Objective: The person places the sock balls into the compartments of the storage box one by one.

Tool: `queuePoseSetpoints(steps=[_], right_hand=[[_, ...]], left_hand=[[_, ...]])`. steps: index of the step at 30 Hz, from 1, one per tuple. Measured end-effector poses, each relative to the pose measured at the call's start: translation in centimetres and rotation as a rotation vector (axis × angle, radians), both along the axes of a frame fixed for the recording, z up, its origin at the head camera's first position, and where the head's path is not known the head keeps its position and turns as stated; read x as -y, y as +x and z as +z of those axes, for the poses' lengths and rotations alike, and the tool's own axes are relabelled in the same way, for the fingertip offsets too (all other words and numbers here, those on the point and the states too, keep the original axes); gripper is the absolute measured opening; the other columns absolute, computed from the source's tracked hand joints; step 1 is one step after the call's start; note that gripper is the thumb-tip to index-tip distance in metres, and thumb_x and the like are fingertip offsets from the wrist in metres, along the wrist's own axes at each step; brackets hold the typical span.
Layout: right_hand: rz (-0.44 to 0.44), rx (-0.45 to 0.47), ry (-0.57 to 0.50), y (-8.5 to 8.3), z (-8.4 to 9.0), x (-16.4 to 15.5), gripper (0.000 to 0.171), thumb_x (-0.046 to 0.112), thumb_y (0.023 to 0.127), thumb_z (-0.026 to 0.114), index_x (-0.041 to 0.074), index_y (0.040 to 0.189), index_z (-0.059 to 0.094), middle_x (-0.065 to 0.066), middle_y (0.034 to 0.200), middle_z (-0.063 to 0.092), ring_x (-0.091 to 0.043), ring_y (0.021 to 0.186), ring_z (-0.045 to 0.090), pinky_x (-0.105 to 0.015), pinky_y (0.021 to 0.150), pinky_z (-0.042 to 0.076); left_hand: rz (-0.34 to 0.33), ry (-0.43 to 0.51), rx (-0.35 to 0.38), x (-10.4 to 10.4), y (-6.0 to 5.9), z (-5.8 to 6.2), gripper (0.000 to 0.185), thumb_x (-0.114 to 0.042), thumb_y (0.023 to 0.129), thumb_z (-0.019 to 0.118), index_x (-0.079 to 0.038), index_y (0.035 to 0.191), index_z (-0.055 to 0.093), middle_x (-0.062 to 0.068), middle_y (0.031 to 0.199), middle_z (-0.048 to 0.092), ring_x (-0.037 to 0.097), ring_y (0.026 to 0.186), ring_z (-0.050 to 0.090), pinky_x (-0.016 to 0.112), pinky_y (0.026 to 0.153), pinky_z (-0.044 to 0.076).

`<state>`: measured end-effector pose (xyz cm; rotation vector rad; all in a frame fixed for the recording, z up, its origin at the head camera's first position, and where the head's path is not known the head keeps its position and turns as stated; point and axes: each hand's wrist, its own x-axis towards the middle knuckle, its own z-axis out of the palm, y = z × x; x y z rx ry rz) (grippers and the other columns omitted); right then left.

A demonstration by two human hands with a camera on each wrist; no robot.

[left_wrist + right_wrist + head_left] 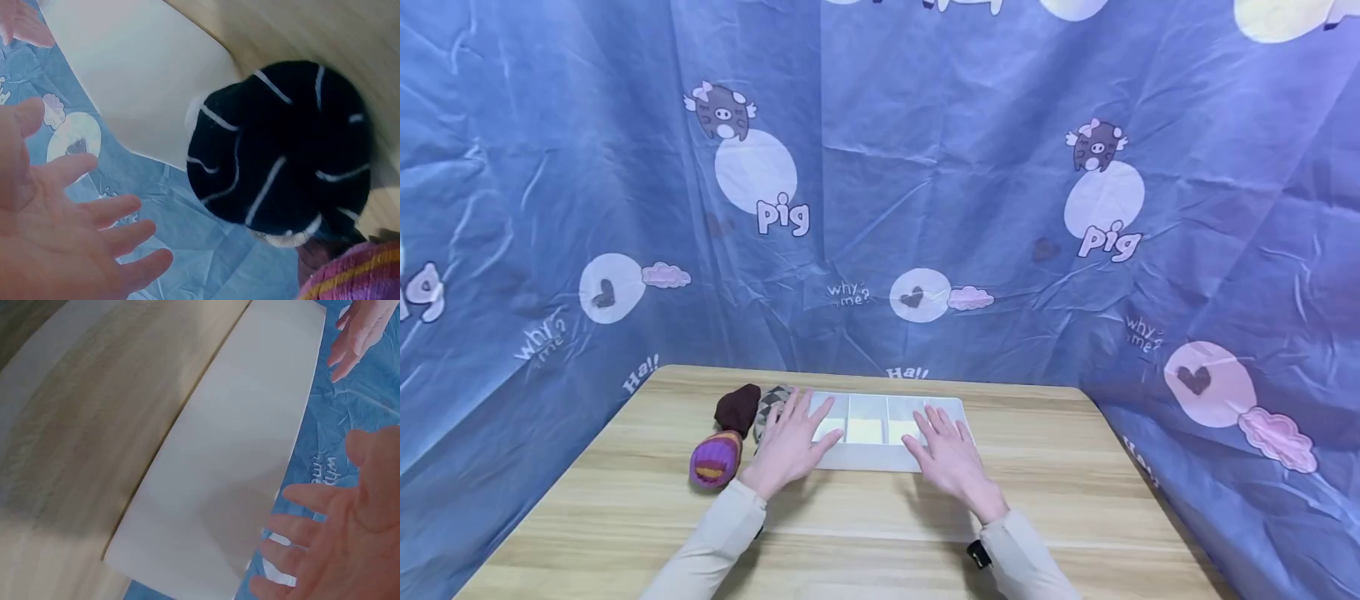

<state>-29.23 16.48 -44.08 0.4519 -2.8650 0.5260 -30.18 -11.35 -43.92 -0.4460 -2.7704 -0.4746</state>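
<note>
My left hand (pixel 790 437) is held over the left end of a white compartment box (pixel 872 457), fingers spread and nothing in its grasp. Over the box's right end my right hand (pixel 950 454) is likewise spread and holds nothing. Beside the left hand lie balled socks: a grey argyle one (pixel 767 408), partly covered by that hand, a dark brown one (pixel 737 408) and a purple one with orange stripes (pixel 713 461). The left wrist view also has a black sock ball with thin white lines (pixel 281 150) near the box's corner; the left hand hides most of it from the head camera.
Everything rests on a wood-grain table (pixel 865 533). Blue printed cloth (pixel 880 208) hangs behind the table and down both sides. Dividers split the box into several compartments, whose visible floors are pale. A small black device (pixel 978 554) sits at the right wrist.
</note>
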Motion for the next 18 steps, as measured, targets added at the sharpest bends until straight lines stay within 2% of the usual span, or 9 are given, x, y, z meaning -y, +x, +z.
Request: queuePoseSetpoints(steps=[5,10,14,18], right_hand=[[0.019,-0.058,-0.147,-0.3,-0.1,-1.0,0.053,0.042,0.1,0.051,0.007,0.14,0.053,-0.018,0.147,0.048,-0.038,0.139,0.04,-0.057,0.115,0.028],[-0.013,-0.063,-0.355,-0.6,-0.3,-2.2,0.042,0.033,0.096,0.062,0.007,0.128,0.063,-0.015,0.134,0.061,-0.035,0.128,0.053,-0.052,0.109,0.039],[-0.064,-0.034,-0.499,-0.8,-0.4,-3.1,0.034,0.026,0.093,0.066,0.008,0.122,0.068,-0.015,0.129,0.065,-0.036,0.127,0.054,-0.053,0.109,0.039],[-0.136,0.015,-0.62,-0.8,-0.4,-4.0,0.034,0.022,0.092,0.068,0.009,0.124,0.067,-0.016,0.135,0.06,-0.037,0.134,0.047,-0.054,0.113,0.033]], left_hand=[[0.005,0.021,-0.043,0.7,-0.1,0.3,0.059,-0.053,0.097,0.051,-0.018,0.146,0.049,0.02,0.145,0.047,0.046,0.139,0.035,0.063,0.11,0.028],[-0.013,0.096,-0.099,1.8,-0.1,0.3,0.056,-0.046,0.096,0.057,-0.011,0.139,0.055,0.02,0.135,0.057,0.04,0.128,0.05,0.06,0.103,0.039],[-0.018,0.188,-0.169,2.8,-0.1,0.1,0.05,-0.037,0.09,0.068,-0.009,0.131,0.063,0.015,0.125,0.065,0.034,0.116,0.06,0.053,0.094,0.049],[-0.003,0.277,-0.178,4.0,0.2,0.0,0.045,-0.03,0.086,0.075,-0.009,0.125,0.066,0.012,0.121,0.068,0.032,0.112,0.063,0.05,0.093,0.051]])
